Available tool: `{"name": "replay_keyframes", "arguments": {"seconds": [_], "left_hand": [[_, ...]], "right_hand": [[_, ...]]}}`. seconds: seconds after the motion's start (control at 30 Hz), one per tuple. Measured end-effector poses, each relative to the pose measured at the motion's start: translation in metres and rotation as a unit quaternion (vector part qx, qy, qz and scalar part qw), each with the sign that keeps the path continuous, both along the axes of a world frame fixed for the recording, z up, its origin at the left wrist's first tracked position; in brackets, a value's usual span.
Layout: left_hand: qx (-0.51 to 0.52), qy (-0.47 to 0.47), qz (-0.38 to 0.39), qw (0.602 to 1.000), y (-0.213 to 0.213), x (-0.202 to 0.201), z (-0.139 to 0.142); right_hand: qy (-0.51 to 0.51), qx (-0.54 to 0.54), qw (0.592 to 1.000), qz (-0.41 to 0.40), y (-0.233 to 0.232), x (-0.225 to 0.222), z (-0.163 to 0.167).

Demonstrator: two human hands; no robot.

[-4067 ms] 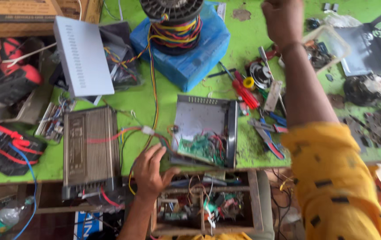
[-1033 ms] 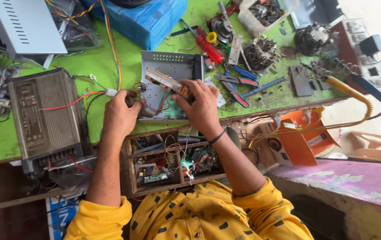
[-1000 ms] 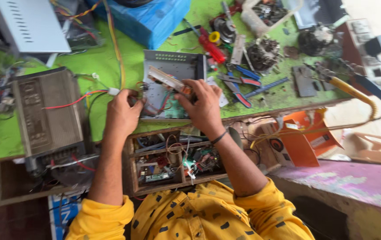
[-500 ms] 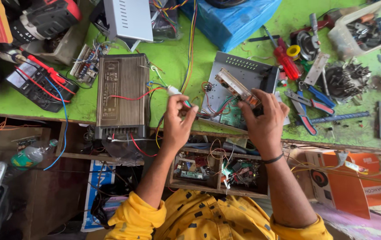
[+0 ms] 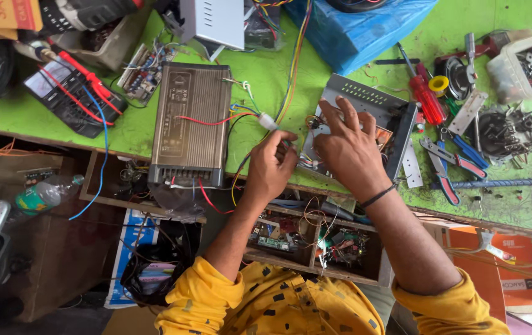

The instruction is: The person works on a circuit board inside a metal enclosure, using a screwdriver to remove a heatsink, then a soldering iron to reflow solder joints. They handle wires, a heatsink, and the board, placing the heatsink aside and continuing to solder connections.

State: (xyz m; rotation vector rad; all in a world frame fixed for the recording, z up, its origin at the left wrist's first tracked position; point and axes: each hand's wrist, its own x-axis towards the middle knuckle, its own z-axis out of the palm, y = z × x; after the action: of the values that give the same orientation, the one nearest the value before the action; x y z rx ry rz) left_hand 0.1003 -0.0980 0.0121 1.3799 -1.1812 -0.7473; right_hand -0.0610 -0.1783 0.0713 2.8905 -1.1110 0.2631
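The open case (image 5: pixel 365 118) lies on the green bench (image 5: pixel 266 80), long axis tilted, perforated wall toward the far edge. The right hand (image 5: pixel 349 146) covers its interior, fingers spread flat; contents are mostly hidden. The left hand (image 5: pixel 272 164), curled, pinches wires (image 5: pixel 241 115) beside the case's left edge.

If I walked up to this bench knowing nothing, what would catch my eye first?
Probably the bright green table, strewn with wires and tools. At its middle, the left hand and right hand work over an open grey metal box. Left of them lies a ribbed brown metal unit.
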Motion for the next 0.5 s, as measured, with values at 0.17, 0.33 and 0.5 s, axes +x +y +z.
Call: {"name": "replay_keyframes", "arguments": {"seconds": [0.17,0.33,0.5], "left_hand": [[-0.017,-0.03,0.011,0.999,-0.0018,-0.0029,-0.0018],[-0.068,-0.08,0.021,0.994,-0.0027,-0.0035,-0.0024],[-0.074,-0.069,0.018,0.995,-0.0016,-0.0037,-0.001]], "right_hand": [[-0.028,0.012,1.0,-0.002,0.0008,-0.0026,-0.0052],[-0.061,0.026,0.998,0.019,0.001,-0.002,-0.008],[-0.033,0.048,0.998,0.017,-0.0054,0.0038,-0.0092]]}}
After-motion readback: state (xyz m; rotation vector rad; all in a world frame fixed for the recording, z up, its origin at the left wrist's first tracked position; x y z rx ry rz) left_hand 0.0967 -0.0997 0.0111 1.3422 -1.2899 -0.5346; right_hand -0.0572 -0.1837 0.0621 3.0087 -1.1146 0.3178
